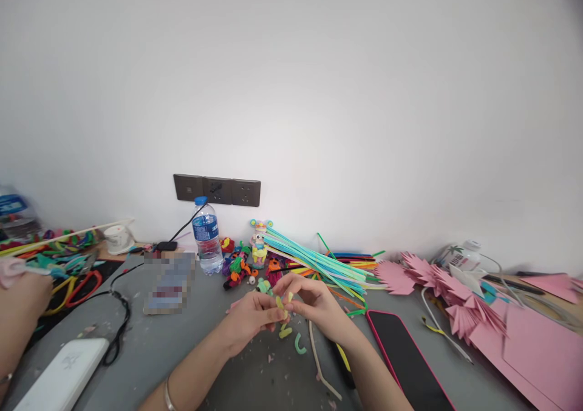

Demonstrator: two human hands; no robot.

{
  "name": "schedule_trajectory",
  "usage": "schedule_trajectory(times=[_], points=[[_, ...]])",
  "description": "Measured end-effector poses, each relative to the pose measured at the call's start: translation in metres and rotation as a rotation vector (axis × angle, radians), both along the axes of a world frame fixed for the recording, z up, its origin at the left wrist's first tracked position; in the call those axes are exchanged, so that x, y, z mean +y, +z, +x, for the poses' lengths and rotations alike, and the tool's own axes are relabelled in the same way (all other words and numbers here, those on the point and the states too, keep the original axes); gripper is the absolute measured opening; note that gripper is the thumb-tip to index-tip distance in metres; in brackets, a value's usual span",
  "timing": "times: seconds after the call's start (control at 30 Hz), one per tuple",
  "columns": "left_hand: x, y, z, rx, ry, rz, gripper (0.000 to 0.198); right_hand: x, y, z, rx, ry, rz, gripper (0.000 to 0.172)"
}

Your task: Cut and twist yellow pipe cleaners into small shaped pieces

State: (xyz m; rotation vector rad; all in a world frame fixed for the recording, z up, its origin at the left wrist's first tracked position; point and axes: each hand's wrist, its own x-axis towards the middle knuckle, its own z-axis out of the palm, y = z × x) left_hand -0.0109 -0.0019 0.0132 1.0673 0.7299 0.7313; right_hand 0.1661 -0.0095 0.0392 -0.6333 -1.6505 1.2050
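Close together over the grey table, my left hand (243,321) and my right hand (316,305) pinch a short, bent yellow pipe cleaner piece (280,305) between their fingertips. I cannot tell whether it is one piece or two. Just below the fingers lie another yellow-green pipe cleaner piece (285,332) and a curved mint-green piece (300,343). Behind my fingers is a small green fuzzy bundle (264,286), partly hidden. A long pale pipe cleaner (316,353) lies beside my right wrist. Under my right forearm, a black and yellow tool handle (342,362) shows in part.
Against the wall stand a water bottle (207,241), a small figurine (259,250) and a bundle of blue pipe cleaners (319,259). At right lie a phone (405,356) and pink folded paper (473,314). A white power bank (64,374) lies left, near another person's arm (20,320).
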Motion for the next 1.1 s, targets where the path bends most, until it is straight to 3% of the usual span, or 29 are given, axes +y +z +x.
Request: schedule_trajectory(times=[0.2,0.53,0.77,0.93,1.1], points=[[0.003,-0.003,-0.003,0.047,-0.080,0.086,0.028,0.001,-0.003,-0.001,-0.024,0.065,-0.151,0.014],[0.004,0.002,-0.007,0.119,-0.079,0.120,0.031,0.004,-0.007,-0.002,0.047,0.098,-0.251,0.018],[0.003,0.005,-0.012,0.166,-0.206,0.152,0.028,0.002,-0.008,-0.001,-0.015,0.185,-0.385,0.025],[0.006,0.003,-0.013,0.221,-0.216,0.175,0.030,0.003,-0.010,0.000,-0.046,0.145,-0.418,0.023],[0.007,0.005,-0.011,0.302,-0.117,0.254,0.031,0.006,-0.012,-0.001,-0.048,0.037,-0.416,0.021]])
